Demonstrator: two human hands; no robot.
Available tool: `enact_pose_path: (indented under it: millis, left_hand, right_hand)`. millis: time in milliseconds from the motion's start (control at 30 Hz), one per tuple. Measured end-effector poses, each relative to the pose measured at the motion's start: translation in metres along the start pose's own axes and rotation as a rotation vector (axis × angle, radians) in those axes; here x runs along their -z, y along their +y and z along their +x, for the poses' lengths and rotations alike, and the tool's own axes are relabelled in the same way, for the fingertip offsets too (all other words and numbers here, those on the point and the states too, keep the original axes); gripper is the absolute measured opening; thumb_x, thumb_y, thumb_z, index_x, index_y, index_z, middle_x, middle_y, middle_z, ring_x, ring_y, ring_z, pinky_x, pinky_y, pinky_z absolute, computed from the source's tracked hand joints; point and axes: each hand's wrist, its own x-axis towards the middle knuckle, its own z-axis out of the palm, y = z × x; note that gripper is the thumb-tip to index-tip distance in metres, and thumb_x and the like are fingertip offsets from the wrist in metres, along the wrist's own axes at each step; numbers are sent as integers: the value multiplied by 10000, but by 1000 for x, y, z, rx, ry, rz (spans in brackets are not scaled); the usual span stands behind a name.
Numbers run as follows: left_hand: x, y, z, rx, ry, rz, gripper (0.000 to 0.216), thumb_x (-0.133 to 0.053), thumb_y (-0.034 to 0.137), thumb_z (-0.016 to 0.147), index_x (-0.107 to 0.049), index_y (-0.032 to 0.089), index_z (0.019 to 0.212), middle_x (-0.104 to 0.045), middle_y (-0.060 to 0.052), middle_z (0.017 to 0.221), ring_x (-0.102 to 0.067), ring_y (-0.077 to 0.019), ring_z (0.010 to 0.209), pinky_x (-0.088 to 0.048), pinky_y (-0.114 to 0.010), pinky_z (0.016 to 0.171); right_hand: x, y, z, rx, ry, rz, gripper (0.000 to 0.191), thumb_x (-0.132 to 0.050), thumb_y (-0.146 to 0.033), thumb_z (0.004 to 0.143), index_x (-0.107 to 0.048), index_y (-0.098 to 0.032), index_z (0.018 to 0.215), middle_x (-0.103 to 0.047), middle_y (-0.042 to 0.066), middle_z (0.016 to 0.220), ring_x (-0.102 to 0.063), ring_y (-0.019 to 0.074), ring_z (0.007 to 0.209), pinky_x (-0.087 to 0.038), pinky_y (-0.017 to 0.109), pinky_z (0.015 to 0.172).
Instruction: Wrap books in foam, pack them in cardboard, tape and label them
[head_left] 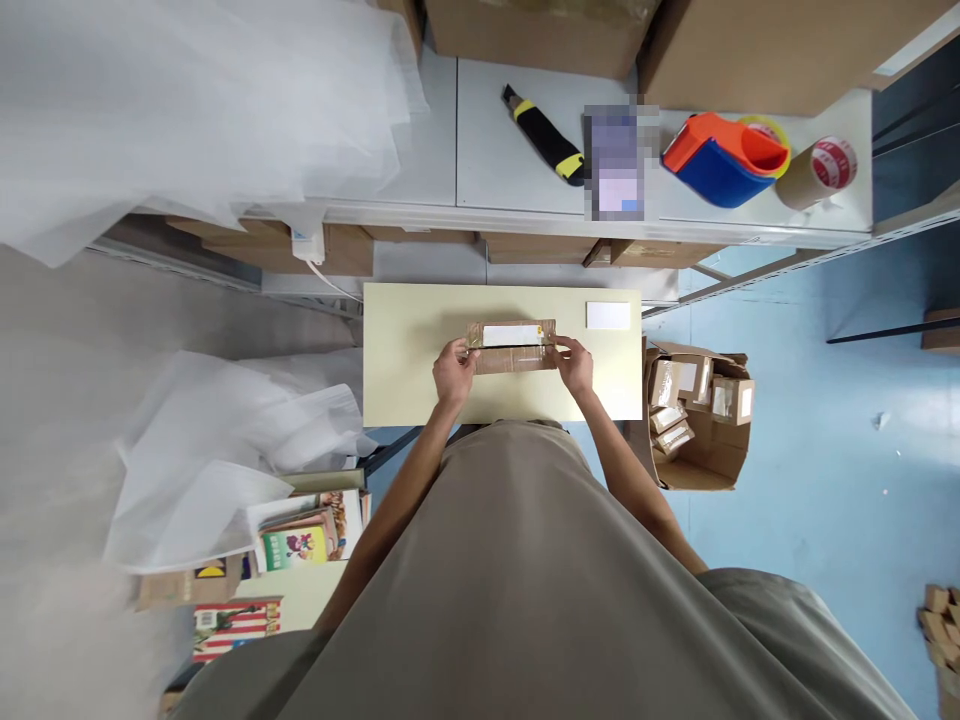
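At the left, the left hand (453,374) has its grip pinching the left end of the brown box (510,361). From this grip, the box extends toward three o'clock, over the pale yellow surface (405,370); whether it touches there, I cannot tell. A white label (510,336) lies along its twelve o'clock half. The right hand (576,368) pinches the opposite end, so the box is at its nine o'clock. Near one o'clock from this hand lies a white card (607,316).
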Motion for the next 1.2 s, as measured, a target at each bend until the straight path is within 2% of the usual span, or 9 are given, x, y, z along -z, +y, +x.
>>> enact_pose_path:
  millis: [233,367,433,533,600,733,933,1033,1200]
  left_hand:
    - [-6,13,-14,-51,-82,31,202,-772,300,993,-828,216,1169,-851,-115,1222,-826,-260,930,-658,-399,941]
    - [-15,20,-23,-88,-107,-9,201,-767,352,1013,-837,222,1149,-850,-106,1218,-817,-233,906,-654,-375,943]
    - [-20,21,-25,-52,-124,-24,197,-762,368,1015,-833,221,1124,-861,-98,1165,-819,-230,912,-649,-364,937]
    - [-24,20,-22,37,-163,-42,178,-751,359,1008,-812,219,1098,-871,-81,1079,-826,-230,934,-641,-345,927]
    - [-25,19,-20,48,-176,-28,160,-747,359,1005,-792,224,1077,-870,-74,1060,-828,-232,935,-638,-342,919]
    - [-24,19,-21,-41,-160,65,136,-728,366,1027,-744,233,1046,-855,-87,1044,-817,-242,918,-636,-354,890]
    - [-16,9,-24,-212,-227,111,201,-774,344,1005,-691,232,1150,-814,-107,1188,-805,-228,930,-649,-359,911]
    - [-13,4,-25,-247,-243,146,142,-705,349,1056,-699,250,1157,-804,-103,1213,-812,-236,973,-647,-363,935]
    - [-15,-2,-31,-265,-240,256,199,-694,390,1079,-699,263,1232,-803,-112,1258,-817,-260,1034,-622,-349,924]
  right_hand:
    - [17,9,-26,-44,64,-20,372,-634,-473,1047,-799,-257,1300,-835,115,1293,-839,280,952,-697,465,924]
    - [34,23,-44,-68,68,52,390,-649,-545,1034,-819,-251,1225,-820,120,1278,-847,280,949,-709,449,868]
    - [40,29,-48,-63,69,77,415,-676,-593,1014,-827,-246,1184,-803,120,1262,-846,275,919,-711,443,832]
    - [43,33,-46,-47,59,101,458,-719,-667,980,-825,-247,1128,-774,112,1251,-833,252,873,-710,427,798]
    - [42,34,-41,-41,53,94,467,-717,-697,981,-816,-254,1090,-762,103,1237,-820,235,852,-703,411,789]
    - [40,37,-34,-35,52,66,466,-685,-704,1017,-806,-256,1052,-756,101,1213,-805,223,837,-688,391,783]
    - [41,48,-31,-10,9,165,505,-692,-746,996,-815,-258,1039,-734,97,1210,-772,208,825,-699,399,782]
    - [43,52,-26,-11,-23,206,504,-729,-757,963,-818,-263,998,-726,85,1186,-762,205,829,-711,414,812]
    - [43,58,-20,22,-39,260,504,-762,-750,941,-834,-253,989,-719,81,1157,-744,192,795,-708,428,842]
